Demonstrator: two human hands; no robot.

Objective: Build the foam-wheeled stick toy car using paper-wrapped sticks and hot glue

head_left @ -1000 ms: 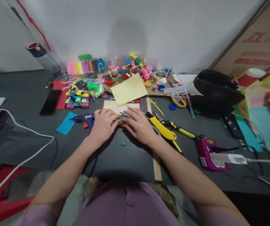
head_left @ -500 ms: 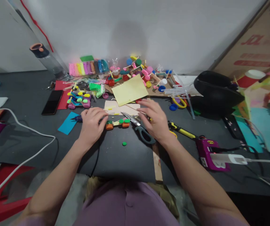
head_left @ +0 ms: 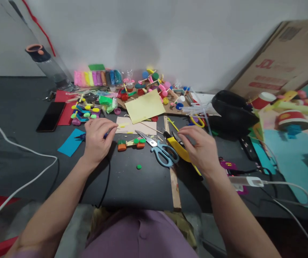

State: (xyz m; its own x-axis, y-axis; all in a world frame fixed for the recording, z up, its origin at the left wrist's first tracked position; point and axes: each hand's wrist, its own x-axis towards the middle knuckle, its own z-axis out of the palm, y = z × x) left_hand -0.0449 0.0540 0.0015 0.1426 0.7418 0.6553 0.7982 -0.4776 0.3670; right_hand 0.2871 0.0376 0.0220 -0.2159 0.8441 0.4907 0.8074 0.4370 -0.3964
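Our hands have drawn apart: a second ago they met over the small orange-and-green model (head_left: 130, 143), and now it lies on the worktop (head_left: 132, 190) with no fingers on it, just right of our left fingers and well to the left of our right ones. For the work in hand, we judge that the model has been let go. Our left hand (head_left: 97, 141) curls over the blue glue gun (head_left: 80, 137), its nozzle poking out to the left of the fingers; we cannot tell whether they grip it. The fingertips of our right hand (head_left: 201, 147) are pinched close above the yellow-handled tool (head_left: 178, 146), too blurred to tell if anything thin is between them.

The scissors (head_left: 157, 147), now uncovered, lie left of the right fingers and stand in the way between these and the model. A green disc (head_left: 139, 167) sits nearer our body than either hand's fingers. A pale card (head_left: 148, 128) lies between the two sets of fingers, beyond the model, and a yellow sheet (head_left: 144, 106) farther off past them.
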